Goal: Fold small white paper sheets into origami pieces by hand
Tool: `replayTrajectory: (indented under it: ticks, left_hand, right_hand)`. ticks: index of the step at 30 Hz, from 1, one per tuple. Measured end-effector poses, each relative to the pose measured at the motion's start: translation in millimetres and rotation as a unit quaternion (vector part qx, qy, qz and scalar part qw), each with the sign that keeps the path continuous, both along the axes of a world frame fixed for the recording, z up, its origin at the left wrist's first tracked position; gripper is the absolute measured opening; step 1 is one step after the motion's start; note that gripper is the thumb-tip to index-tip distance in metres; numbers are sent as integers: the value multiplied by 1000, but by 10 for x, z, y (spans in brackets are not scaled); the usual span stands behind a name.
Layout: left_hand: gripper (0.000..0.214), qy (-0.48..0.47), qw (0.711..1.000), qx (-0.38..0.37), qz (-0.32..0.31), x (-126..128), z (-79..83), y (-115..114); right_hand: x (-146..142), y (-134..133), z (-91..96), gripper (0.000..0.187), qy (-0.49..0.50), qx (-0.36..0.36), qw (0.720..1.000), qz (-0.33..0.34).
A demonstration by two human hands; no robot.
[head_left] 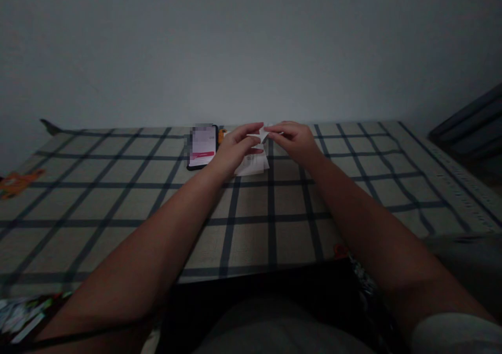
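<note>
Thin paper is probably needing light, even fingertip pressure. Right of the phone [204, 144], a paper sheet [251, 168] is lying nearest, on the checked cloth [251, 203]. Farther back, the right hand [296, 138] is pinching a white piece [264, 134]; beside the phone, the left hand [234, 148] is spreading its fingers around it, contact unclear.

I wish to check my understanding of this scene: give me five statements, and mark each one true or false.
1. The right hand pinches a small white paper piece. True.
2. The smartphone has a lit screen. True.
3. The smartphone is to the right of the right hand. False: it is beside the left hand.
4. A paper sheet lies on the checked cloth. True.
5. The checked cloth has bright yellow stripes. False: they are dark.
</note>
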State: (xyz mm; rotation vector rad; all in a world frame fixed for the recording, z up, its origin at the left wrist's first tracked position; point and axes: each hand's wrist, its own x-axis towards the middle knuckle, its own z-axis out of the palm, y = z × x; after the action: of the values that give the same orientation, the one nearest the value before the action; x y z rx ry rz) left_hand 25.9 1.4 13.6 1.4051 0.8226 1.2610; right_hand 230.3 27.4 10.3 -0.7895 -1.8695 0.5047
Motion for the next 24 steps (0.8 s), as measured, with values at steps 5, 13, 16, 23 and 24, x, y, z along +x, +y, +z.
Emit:
replayTrajectory:
  ticks: [5, 13, 16, 23, 24]
  left_hand:
    - [50, 42, 998, 39, 6, 19, -16, 23]
    - [60, 94, 986, 118, 71, 23, -114, 104]
    - [47, 97, 984, 128, 82, 25, -114, 99]
    - [33, 193, 952, 208, 113, -32, -23, 22]
    - [30, 213, 941, 236, 119, -45, -8, 11]
  right_hand:
    - [-55, -25, -17, 32, 87, -93, 992, 14]
    - [-140, 1, -59, 40, 198, -222, 952, 72]
    - [-149, 11, -74, 39, 206, -238, 946, 73]
    - [-102, 40, -104, 32, 137, -187, 971, 59]
    - [-97, 40, -103, 31, 130, -181, 973, 59]
